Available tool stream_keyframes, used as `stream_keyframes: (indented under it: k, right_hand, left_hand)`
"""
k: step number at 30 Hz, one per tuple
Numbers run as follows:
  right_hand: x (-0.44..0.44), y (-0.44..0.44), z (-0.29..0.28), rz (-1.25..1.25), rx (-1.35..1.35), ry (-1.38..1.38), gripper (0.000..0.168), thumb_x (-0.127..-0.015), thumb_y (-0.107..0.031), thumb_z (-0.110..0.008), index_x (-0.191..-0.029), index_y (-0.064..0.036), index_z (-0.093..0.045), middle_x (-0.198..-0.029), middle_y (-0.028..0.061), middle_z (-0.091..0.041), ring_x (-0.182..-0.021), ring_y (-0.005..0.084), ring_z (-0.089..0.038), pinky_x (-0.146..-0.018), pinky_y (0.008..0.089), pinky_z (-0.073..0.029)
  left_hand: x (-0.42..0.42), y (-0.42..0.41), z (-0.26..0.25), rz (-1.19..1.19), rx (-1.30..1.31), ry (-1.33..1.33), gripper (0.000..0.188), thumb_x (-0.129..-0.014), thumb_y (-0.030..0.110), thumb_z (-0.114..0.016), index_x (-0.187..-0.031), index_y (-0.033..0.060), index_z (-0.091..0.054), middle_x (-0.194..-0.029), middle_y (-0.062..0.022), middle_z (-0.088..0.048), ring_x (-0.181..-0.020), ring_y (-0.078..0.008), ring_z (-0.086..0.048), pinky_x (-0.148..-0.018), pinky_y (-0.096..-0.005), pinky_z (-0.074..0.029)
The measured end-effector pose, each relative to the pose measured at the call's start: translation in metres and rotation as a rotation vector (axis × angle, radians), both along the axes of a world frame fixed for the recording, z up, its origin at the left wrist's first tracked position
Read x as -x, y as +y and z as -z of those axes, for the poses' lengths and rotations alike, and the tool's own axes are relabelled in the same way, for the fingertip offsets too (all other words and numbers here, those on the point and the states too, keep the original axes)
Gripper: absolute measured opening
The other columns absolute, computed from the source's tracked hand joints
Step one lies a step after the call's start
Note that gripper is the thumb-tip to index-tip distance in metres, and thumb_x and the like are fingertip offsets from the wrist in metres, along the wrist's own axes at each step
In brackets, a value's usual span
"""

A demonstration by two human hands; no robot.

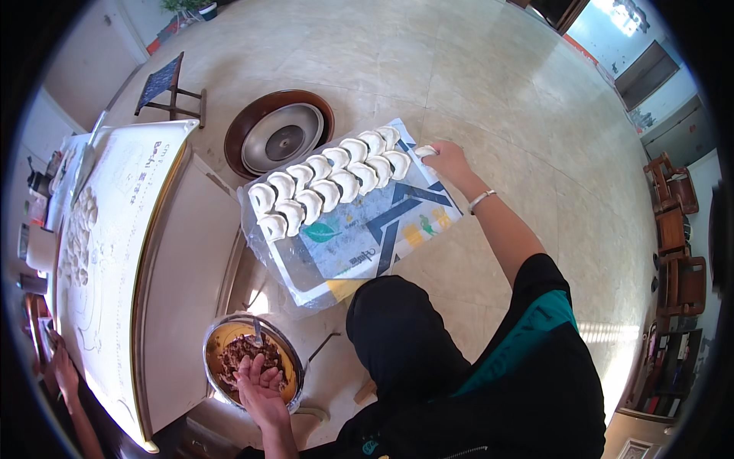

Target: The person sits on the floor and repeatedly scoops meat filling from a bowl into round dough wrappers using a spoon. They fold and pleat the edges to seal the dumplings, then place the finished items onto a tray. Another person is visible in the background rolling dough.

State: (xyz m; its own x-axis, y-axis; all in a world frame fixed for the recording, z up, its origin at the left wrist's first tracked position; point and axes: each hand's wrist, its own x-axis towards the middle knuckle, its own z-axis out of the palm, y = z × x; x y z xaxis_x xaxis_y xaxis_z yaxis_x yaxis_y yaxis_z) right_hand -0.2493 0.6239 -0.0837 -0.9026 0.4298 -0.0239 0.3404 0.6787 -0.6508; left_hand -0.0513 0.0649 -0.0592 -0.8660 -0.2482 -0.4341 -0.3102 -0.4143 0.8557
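Observation:
Between the fingertips of my right hand (447,163) is a white dumpling (425,151), at the far right corner of a plastic-covered printed sheet (344,244). Two rows of folded dumplings (346,185) lie across that sheet's far half. My left hand (262,390) is palm up with its fingers loosely curled and nothing in it. Under it stands a round bowl (226,333) of dark minced filling (243,347), partly hidden by the hand. A metal utensil (257,331) sticks up out of the filling.
On the left, a table with a white printed mat (120,189) carries small dough pieces (83,224) and a broad-bladed tool (85,166). Another person's hand (65,370) is at its edge. A brown basin (235,137) holds a metal pan (309,123). A folding stool (163,80) stands beyond.

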Motion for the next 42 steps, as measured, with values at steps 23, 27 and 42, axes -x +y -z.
stream_keyframes:
  k: [23, 27, 42]
  right_hand:
    - [0.052, -0.003, 0.026, -0.039, -0.093, -0.078, 0.029, -0.080, -0.026, -0.066, -0.096, -0.002, -0.072, -0.091, 0.0188, -0.071, -0.086, 0.0327, -0.068, -0.077, 0.0401, -0.053]
    - [0.049, -0.011, 0.027, -0.083, -0.140, -0.060, 0.028, -0.086, -0.027, -0.061, -0.093, -0.001, -0.071, -0.089, 0.0200, -0.069, -0.084, 0.0348, -0.067, -0.076, 0.0414, -0.052]
    - [0.048, -0.076, -0.041, -0.227, -0.413, 0.407, 0.033, -0.101, -0.024, -0.043, -0.103, -0.003, -0.068, -0.102, 0.0199, -0.067, -0.096, 0.0375, -0.064, -0.084, 0.0456, -0.050]
  left_hand:
    - [0.021, 0.011, 0.010, 0.039, 0.004, -0.002, 0.041, -0.105, 0.031, -0.042, -0.132, 0.0011, -0.049, -0.113, -0.0144, -0.065, -0.082, -0.0176, -0.065, -0.073, -0.0275, -0.056]
    - [0.020, 0.011, 0.009, 0.036, 0.007, -0.015, 0.041, -0.105, 0.031, -0.043, -0.132, 0.0007, -0.049, -0.113, -0.0145, -0.065, -0.081, -0.0173, -0.066, -0.073, -0.0275, -0.056]
    - [0.007, -0.014, -0.021, -0.026, -0.032, 0.077, 0.041, -0.104, 0.028, -0.045, -0.136, 0.0028, -0.046, -0.125, -0.0167, -0.061, -0.092, -0.0196, -0.066, -0.081, -0.0331, -0.054]
